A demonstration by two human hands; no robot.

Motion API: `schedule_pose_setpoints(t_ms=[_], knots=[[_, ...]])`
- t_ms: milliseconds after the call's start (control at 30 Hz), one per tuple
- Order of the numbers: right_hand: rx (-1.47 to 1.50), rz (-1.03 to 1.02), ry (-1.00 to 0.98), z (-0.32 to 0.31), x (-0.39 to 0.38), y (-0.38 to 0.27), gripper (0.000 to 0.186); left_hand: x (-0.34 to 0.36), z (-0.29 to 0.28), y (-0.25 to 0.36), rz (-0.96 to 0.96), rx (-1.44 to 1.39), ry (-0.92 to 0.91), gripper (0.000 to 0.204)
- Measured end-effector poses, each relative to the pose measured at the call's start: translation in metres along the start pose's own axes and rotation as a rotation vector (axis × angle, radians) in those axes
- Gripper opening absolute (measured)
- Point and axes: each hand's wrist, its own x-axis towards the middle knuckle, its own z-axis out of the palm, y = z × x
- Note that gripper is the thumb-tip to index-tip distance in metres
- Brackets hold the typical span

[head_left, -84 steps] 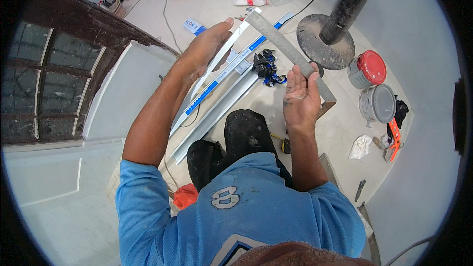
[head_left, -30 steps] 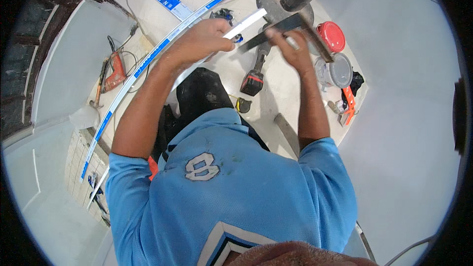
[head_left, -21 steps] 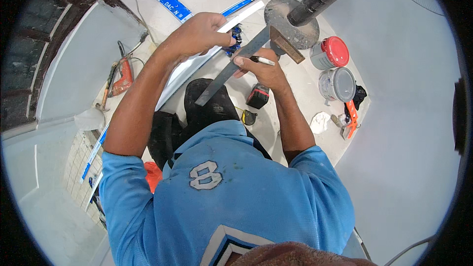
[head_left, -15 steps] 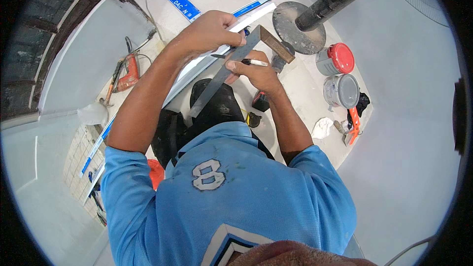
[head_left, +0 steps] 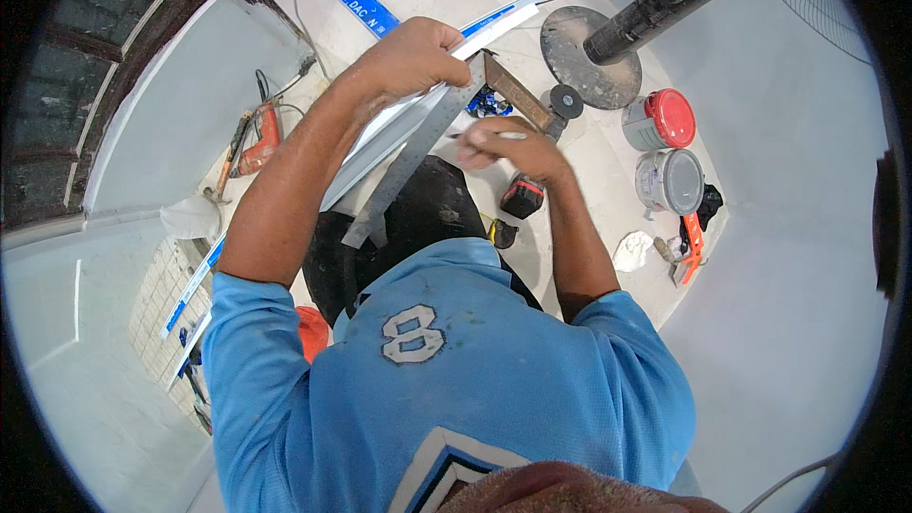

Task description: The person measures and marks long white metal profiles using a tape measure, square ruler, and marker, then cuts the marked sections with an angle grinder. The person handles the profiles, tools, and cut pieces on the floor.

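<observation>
My left hand (head_left: pixel 418 59) is closed round a long white trim strip (head_left: pixel 399 116) that slants over my lap. Its fingertips press at the top of a try square (head_left: pixel 415 150), whose steel blade lies across the strip and down toward my thigh. The square's brown stock (head_left: pixel 518 93) points to the right. To the right of the blade is my right hand (head_left: pixel 513 149), closed and smeared by motion, apart from the strip. A dark pen tip (head_left: pixel 455 136) pokes out of its fingers; the rest of the marker pen is hidden.
A cordless grinder (head_left: pixel 566 102) with a red-black battery (head_left: pixel 522 198) lies beyond my right hand, near blue bits (head_left: pixel 488 103). A tape measure (head_left: pixel 502 232) sits by my knee. Right are paint buckets (head_left: pixel 669 180) and a fan stand (head_left: pixel 591 57); left, a red drill (head_left: pixel 258 144).
My right hand has drawn away from the square's blade toward the right with the pen. The square has shifted slightly down and left. My left hand keeps its grip.
</observation>
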Motion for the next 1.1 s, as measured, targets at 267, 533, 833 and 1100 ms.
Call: schedule_pose_setpoints(t_ms=[267,533,833,1100], knots=[[0.121,-0.191,0.462,-0.061,-0.029,-0.038,0.034,0.006,0.006,-0.013,-0.015,-0.036,-0.029,0.031],[-0.237,-0.126,0.155,-0.018,-0.025,-0.088,0.024,-0.003,0.012,-0.002,-0.013,-0.064,-0.043,0.022],[0.272,-0.098,0.46,-0.033,-0.064,-0.067,0.035,0.0,-0.003,-0.001,0.052,0.032,0.031,0.035],[0.639,-0.241,0.404,0.089,-0.027,-0.077,0.025,0.004,-0.018,-0.019,0.135,-0.302,0.001,0.046]])
